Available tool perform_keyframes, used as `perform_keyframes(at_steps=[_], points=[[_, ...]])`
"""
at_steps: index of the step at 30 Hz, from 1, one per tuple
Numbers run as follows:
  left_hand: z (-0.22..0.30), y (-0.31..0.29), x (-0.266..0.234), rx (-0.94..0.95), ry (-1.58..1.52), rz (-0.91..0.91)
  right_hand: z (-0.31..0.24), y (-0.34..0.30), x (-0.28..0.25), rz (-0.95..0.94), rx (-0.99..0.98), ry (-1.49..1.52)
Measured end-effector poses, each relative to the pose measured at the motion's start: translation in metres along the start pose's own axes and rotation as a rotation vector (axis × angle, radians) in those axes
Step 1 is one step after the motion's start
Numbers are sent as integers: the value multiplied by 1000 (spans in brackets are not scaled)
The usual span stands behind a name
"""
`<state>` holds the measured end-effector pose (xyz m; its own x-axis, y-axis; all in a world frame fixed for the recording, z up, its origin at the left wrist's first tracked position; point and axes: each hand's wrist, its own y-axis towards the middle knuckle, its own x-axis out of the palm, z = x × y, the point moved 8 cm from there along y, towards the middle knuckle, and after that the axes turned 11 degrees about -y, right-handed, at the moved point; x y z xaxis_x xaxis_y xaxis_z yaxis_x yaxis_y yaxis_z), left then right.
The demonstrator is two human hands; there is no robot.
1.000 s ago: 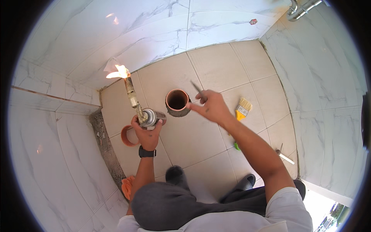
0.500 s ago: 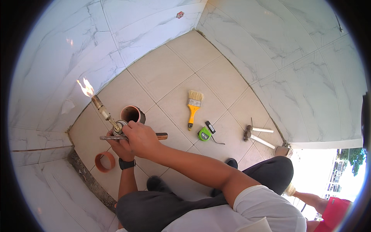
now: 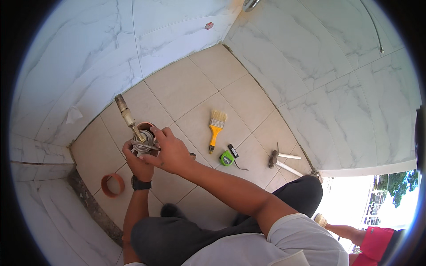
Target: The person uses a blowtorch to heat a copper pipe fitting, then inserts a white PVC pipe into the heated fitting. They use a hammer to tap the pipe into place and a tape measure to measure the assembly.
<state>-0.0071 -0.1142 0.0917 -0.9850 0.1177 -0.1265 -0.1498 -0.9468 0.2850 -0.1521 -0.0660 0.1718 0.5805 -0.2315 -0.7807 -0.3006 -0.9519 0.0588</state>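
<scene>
A blowtorch (image 3: 126, 114) with a brass-coloured nozzle is fixed to a silver gas canister (image 3: 143, 139); no flame shows at its tip. My left hand (image 3: 138, 165), with a black watch at the wrist, is closed round the canister. My right hand (image 3: 173, 153) is beside the canister top, fingers bent near the torch's base. A flat-bladed tool runs through its grip: part of the blade crosses the canister top, and the wooden handle end (image 3: 192, 156) pokes out past the palm. Behind the canister, an orange pipe piece (image 3: 145, 125) is mostly hidden.
An orange pipe ring (image 3: 112, 185) lies left of my left wrist. To the right on the tiles are a yellow-handled paintbrush (image 3: 215, 132), a green tape measure (image 3: 226, 158), a small black item (image 3: 233, 150) and a white-handled hammer (image 3: 284, 166). A person in red shorts (image 3: 377, 241) is outside.
The torch flame has gone out. My right hand has shifted and turned, its fingers now more spread at the canister top. The blade has swung from jutting left to crossing the canister.
</scene>
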Motion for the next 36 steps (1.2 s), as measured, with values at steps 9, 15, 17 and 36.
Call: perform_keyframes(at_steps=[9,15,17,36], points=[[43,16,91,1,-196,-297,61,24,-71,-40,-381,33],[53,-3,116,-54,26,-947,184,15,-183,-129,-195,-220],[42,-4,93,-212,151,-1092,240,6,-218,-32,-55,-275],[70,67,62,-359,893,-1093,450,-74,-243,376,334,-149]])
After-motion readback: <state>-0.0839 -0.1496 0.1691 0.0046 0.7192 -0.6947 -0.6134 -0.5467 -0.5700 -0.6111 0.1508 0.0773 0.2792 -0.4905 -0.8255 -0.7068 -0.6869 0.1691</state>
